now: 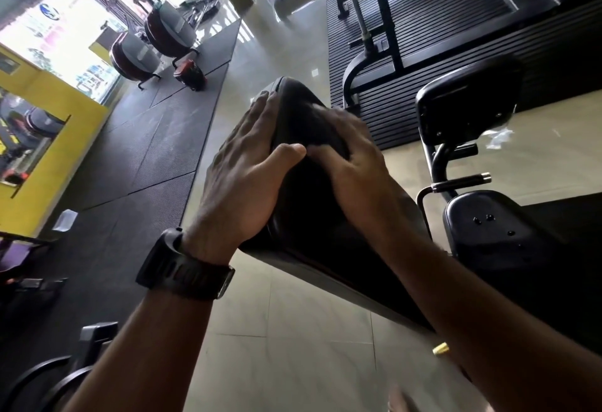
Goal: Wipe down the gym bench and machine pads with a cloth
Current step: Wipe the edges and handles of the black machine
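Two bare forearms reach up from the bottom edge toward a long black bench pad [312,216] that runs away from the camera at a slant, above a pale tile floor [293,346]. A black wristwatch [185,268] sits on the left wrist.

The left hand [241,177] clasps the pad's left edge near its far end: the fingers lie pressed together and straight down the side, and the thumb bends over onto the top surface. The right hand [355,167] rests on top of the pad just beside it, thumb tip nearly touching the left thumb. Its fingers curl over a dark bunched cloth [312,128] and press it to the upholstery. The cloth is blurred and almost the same black as the pad, so its outline is hard to make out.

To the right stands another machine with an upright black back pad [469,102] and, below it, a black seat pad [495,232]; a chrome-tipped adjustment pin [462,180] juts out between the two. A small yellow tag [441,349] shows beside the right forearm.

Black rubber mats [146,151] cover the floor on the left, beside a yellow wall [65,99]. Farther back, two exercise bikes [136,56] stand before bright windows. A black slatted platform [439,47] with a dark metal frame fills the upper right.
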Motion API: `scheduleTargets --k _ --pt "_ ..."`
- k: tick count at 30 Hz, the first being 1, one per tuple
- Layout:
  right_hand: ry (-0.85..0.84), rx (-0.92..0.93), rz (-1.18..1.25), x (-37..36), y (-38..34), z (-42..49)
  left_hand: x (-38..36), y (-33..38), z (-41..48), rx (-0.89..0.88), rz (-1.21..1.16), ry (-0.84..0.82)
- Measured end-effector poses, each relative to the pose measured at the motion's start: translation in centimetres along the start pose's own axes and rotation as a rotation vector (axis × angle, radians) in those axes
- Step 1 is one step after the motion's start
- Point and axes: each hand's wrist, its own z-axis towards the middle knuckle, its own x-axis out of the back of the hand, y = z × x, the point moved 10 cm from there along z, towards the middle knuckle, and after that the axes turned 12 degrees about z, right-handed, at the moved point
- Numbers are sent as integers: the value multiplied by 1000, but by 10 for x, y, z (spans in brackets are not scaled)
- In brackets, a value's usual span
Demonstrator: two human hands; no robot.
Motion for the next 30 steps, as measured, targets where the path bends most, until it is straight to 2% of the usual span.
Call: scheduleTargets --k 2,4,7,9,12,15,17,19,23,26,28,30 --pt "-25 22 -36 -1 2 28 0 1 -1 -2 1 -9" --pt "13 -65 -61 11 23 49 -1 1 -1 -1 1 -17" --pt "76 -239 -91 28 55 30 -1 1 -1 0 12 -16" --pt "55 -265 -59 25 52 8 0 0 -1 0 6 -8" --pt "5 -108 30 7 15 5 -2 -1 1 0 -25 -9" --pt "-96 38 -84 -14 -7 43 -4 2 3 -52 -35 -30" --pt "-97 -14 -94 -8 9 70 -3 3 3 -53 -22 -27" --pt "-25 -132 -65 12 42 81 -2 -1 2 -14 -6 -21" --pt "54 -278 -100 30 67 41 -2 -2 0 5 3 -21" --pt "15 -145 1 12 33 30 -1 -1 -1 -2 -3 -17" --pt "-87 -3 -47 -6 6 48 -1 2 0 -19 -14 -16" --pt "-137 29 -121 -14 -1 76 0 5 -1 -20 -20 -16"
